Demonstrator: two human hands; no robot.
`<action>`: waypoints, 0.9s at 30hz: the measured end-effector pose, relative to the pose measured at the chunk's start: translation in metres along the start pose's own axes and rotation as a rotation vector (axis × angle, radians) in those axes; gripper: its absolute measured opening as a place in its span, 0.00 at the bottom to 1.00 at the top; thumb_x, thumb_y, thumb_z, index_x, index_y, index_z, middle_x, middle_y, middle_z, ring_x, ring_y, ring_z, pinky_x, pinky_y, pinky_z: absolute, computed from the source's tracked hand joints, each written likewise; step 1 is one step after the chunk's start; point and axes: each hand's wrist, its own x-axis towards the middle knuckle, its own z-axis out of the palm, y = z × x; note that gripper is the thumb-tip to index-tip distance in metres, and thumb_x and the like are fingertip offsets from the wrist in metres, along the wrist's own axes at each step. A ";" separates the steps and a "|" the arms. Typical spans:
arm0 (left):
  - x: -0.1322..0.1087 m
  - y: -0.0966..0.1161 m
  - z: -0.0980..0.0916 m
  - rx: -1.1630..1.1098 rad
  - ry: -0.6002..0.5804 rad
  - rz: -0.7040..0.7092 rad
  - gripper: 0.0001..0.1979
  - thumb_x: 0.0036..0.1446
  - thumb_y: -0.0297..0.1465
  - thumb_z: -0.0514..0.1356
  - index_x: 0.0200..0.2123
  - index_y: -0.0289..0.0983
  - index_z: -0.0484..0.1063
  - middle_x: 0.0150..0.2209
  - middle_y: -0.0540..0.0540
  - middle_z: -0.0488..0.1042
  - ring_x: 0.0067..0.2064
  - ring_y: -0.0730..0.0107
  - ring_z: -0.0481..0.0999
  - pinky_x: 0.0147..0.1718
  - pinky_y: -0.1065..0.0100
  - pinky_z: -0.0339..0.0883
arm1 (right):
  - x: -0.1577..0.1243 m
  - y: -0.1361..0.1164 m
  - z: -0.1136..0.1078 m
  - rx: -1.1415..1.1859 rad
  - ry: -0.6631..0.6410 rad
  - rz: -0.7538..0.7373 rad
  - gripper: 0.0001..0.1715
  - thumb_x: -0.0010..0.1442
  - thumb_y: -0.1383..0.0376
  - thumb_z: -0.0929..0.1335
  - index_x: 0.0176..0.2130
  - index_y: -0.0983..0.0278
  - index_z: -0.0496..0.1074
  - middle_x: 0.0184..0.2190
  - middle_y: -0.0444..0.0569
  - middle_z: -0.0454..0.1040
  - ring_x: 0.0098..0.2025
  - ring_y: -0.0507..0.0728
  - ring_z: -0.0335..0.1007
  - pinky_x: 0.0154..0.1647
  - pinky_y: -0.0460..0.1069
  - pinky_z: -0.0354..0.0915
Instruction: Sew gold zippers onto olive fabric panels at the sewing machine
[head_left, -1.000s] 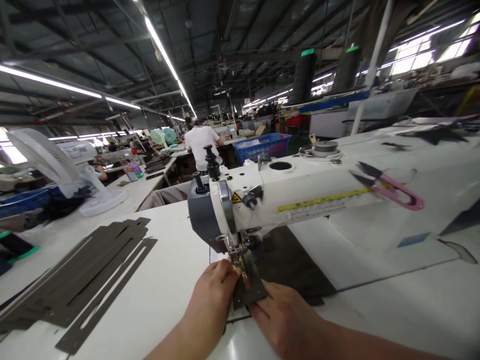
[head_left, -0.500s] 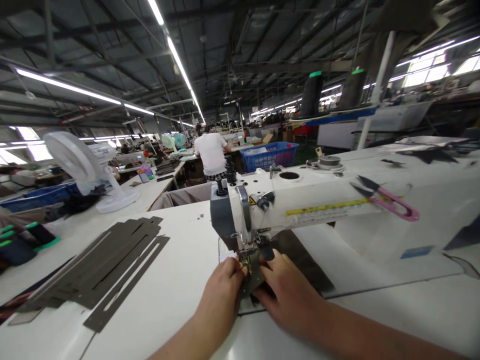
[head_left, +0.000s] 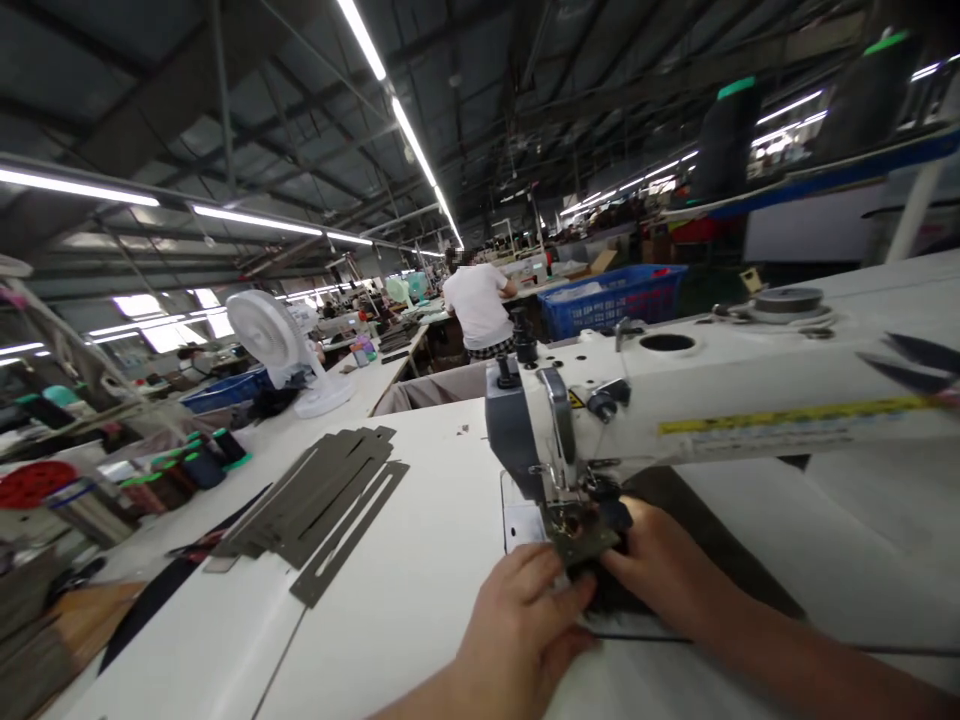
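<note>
A white sewing machine [head_left: 517,430] stands in front of me, with a dark piece of fabric [head_left: 712,535] under its head and out to the right. A small olive-grey panel [head_left: 585,546] lies by the presser foot, on top of the dark fabric. My left hand [head_left: 529,610] pinches the near left edge of the fabric, thumb and fingers close together just before the foot. Right of the needle, my right hand [head_left: 664,560] grips the fabric with bent fingers; its fingertips are partly hidden behind the machine's parts.
Flat grey cut pieces [head_left: 337,500] lie stacked on the white table [head_left: 405,610] at left. Beyond are thread cones [head_left: 202,466], a white fan [head_left: 266,335] and a blue basket [head_left: 611,300]. Snips [head_left: 911,365] rest on the machine arm. A person in white [head_left: 480,305] sits ahead.
My view has swung left, so everything sits further right. My left hand has drawn back from beside the needle to the fabric's near edge. My right hand stays on the fabric.
</note>
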 end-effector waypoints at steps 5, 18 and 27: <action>0.009 -0.004 -0.003 0.170 -0.134 0.194 0.10 0.62 0.25 0.49 0.38 0.30 0.70 0.32 0.41 0.76 0.39 0.66 0.75 0.43 0.63 0.69 | -0.001 -0.002 -0.001 0.017 -0.081 0.079 0.09 0.50 0.71 0.59 0.25 0.63 0.67 0.27 0.50 0.73 0.30 0.57 0.69 0.29 0.47 0.60; 0.007 -0.012 0.003 0.077 -0.088 0.145 0.11 0.54 0.20 0.50 0.38 0.33 0.69 0.37 0.42 0.76 0.36 0.66 0.76 0.34 0.65 0.70 | 0.011 -0.008 -0.011 -0.137 -0.055 0.127 0.10 0.50 0.69 0.63 0.20 0.64 0.68 0.21 0.49 0.74 0.25 0.55 0.69 0.24 0.46 0.55; 0.003 -0.016 0.009 0.164 -0.104 0.143 0.12 0.52 0.20 0.48 0.34 0.33 0.70 0.29 0.44 0.75 0.30 0.66 0.75 0.32 0.63 0.70 | 0.008 -0.017 -0.008 -0.291 -0.074 0.086 0.12 0.51 0.74 0.61 0.29 0.65 0.72 0.32 0.48 0.76 0.34 0.53 0.71 0.32 0.43 0.59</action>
